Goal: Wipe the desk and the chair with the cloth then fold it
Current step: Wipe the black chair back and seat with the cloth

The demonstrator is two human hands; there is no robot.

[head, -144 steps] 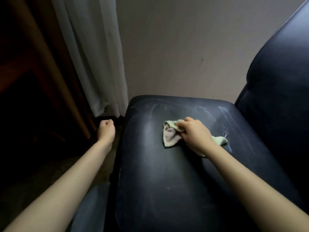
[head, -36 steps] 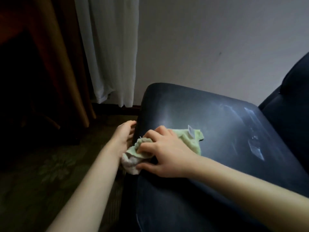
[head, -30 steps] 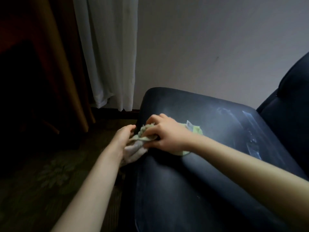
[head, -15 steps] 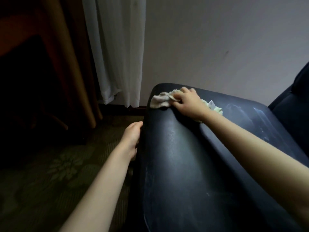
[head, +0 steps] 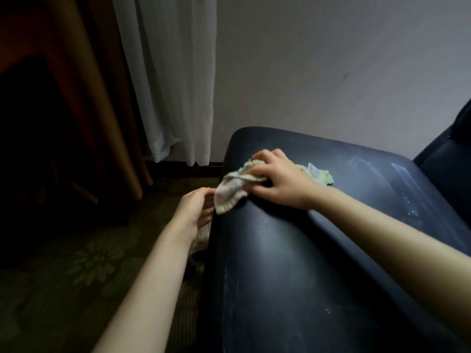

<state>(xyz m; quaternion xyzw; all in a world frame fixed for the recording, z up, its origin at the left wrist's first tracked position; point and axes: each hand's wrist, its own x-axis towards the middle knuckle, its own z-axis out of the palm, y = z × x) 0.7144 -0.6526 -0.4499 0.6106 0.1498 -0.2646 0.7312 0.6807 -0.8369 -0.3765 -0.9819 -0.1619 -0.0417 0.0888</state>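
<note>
Cloth (head: pixel 230 193): pale green, pinkish-grey at one end, bunched up with a small tag showing. It sits on the left edge of the chair (head: pixel 293 263) seat, one end drooping over the side. Count: 1 cloth, 1 chair, 2 hands. Right hand (head: pixel 280 182) has fingers curled, gripping the cloth. Left hand (head: pixel 195 210) is relaxed, holds nothing, just beside the drooping end. Versus 0.5 s ago: cloth pulled from the far corner back along the edge, and the left hand has moved up to it.

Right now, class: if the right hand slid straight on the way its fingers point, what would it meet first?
Probably the front edge of the black leather chair seat, pushing the crumpled pale green cloth ahead; the left hand looks lower, off that line.
</note>
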